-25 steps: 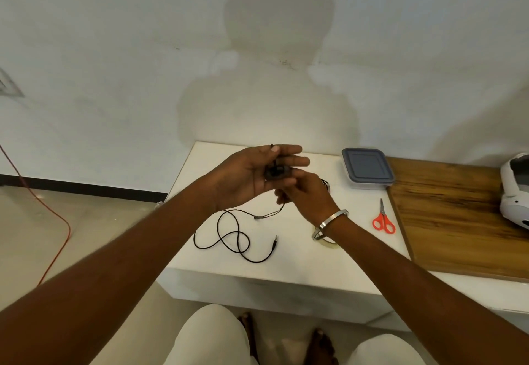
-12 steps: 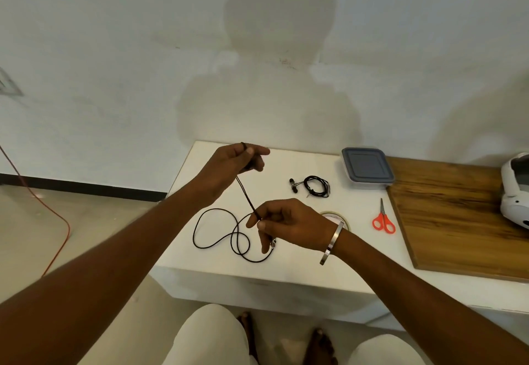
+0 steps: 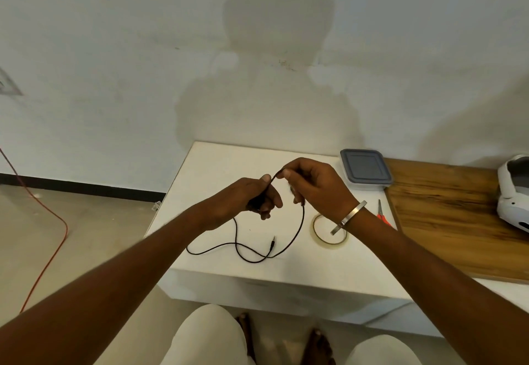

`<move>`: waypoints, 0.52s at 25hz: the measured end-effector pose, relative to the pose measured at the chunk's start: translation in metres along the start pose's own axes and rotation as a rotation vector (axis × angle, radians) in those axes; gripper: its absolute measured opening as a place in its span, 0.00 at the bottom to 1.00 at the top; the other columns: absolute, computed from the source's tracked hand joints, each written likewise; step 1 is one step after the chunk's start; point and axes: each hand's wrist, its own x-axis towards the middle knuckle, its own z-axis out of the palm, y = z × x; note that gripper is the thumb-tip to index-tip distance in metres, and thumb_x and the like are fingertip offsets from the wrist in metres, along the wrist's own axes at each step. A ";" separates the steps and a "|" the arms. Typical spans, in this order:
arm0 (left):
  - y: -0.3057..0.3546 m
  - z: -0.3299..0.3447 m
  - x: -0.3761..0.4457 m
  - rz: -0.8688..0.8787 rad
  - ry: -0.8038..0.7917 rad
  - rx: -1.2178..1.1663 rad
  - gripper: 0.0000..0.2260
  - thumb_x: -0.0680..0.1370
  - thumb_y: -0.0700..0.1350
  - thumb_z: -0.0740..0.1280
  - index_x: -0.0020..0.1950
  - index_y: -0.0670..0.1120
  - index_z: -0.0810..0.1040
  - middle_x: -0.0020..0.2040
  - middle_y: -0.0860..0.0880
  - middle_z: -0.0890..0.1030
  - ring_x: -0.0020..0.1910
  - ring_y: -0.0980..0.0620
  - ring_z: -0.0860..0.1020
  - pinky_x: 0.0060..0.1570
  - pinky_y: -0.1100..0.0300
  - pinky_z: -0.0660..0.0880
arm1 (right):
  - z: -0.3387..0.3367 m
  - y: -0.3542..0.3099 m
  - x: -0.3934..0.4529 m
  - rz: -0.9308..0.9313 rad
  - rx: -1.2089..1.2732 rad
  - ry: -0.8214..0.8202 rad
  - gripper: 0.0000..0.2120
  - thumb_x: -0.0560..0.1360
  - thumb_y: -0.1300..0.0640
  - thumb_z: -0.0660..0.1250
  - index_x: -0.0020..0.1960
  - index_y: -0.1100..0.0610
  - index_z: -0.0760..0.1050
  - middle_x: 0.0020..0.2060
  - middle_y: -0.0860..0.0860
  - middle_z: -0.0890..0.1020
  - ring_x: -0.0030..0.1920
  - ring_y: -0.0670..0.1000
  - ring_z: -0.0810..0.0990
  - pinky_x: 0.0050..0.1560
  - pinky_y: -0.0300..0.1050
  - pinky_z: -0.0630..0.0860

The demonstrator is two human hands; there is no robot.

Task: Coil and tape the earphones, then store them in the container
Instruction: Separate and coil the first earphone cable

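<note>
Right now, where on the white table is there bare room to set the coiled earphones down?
Bare patches: the table's far left corner, behind the left hand, and the front strip between the tape roll and the table edge. Crowded: the middle, where the earphone cable loops, and the right side by the container and scissors.

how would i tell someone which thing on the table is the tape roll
Start at the white table and find the right hand with the metal bangle. Just below that wrist lies the tape roll, flat on the tabletop. It is the only clear, open ring there, left of the red-handled scissors.
</note>
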 end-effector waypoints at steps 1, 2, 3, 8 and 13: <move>0.001 0.003 0.000 -0.008 -0.017 -0.040 0.25 0.83 0.55 0.50 0.47 0.40 0.81 0.33 0.48 0.75 0.39 0.46 0.78 0.54 0.52 0.76 | -0.001 0.002 0.002 0.001 -0.018 0.026 0.06 0.78 0.56 0.63 0.47 0.53 0.78 0.30 0.55 0.78 0.28 0.50 0.77 0.35 0.49 0.78; 0.003 0.005 0.000 -0.010 -0.030 -0.086 0.25 0.83 0.54 0.50 0.47 0.39 0.80 0.33 0.48 0.75 0.38 0.45 0.78 0.55 0.50 0.76 | -0.002 0.003 0.003 0.004 -0.029 0.048 0.06 0.77 0.56 0.63 0.47 0.53 0.78 0.30 0.53 0.79 0.29 0.51 0.77 0.34 0.47 0.77; 0.004 0.007 -0.001 -0.004 -0.041 -0.132 0.24 0.83 0.52 0.50 0.47 0.39 0.79 0.33 0.47 0.75 0.38 0.44 0.78 0.55 0.48 0.76 | -0.003 0.006 0.004 0.008 -0.039 0.066 0.05 0.77 0.56 0.63 0.47 0.53 0.78 0.31 0.52 0.79 0.29 0.50 0.77 0.33 0.45 0.77; 0.015 0.014 -0.002 0.047 -0.101 -0.348 0.19 0.82 0.48 0.53 0.47 0.38 0.79 0.41 0.41 0.81 0.45 0.40 0.81 0.51 0.48 0.79 | 0.004 0.019 0.004 0.043 -0.072 0.077 0.07 0.78 0.54 0.62 0.49 0.54 0.77 0.35 0.52 0.80 0.31 0.52 0.79 0.34 0.45 0.78; 0.029 0.018 0.002 0.084 -0.042 -0.542 0.19 0.82 0.46 0.53 0.50 0.38 0.80 0.43 0.39 0.82 0.47 0.40 0.81 0.53 0.47 0.79 | 0.019 0.023 0.001 0.111 0.071 -0.012 0.07 0.77 0.66 0.60 0.43 0.58 0.75 0.30 0.45 0.75 0.29 0.43 0.74 0.34 0.40 0.73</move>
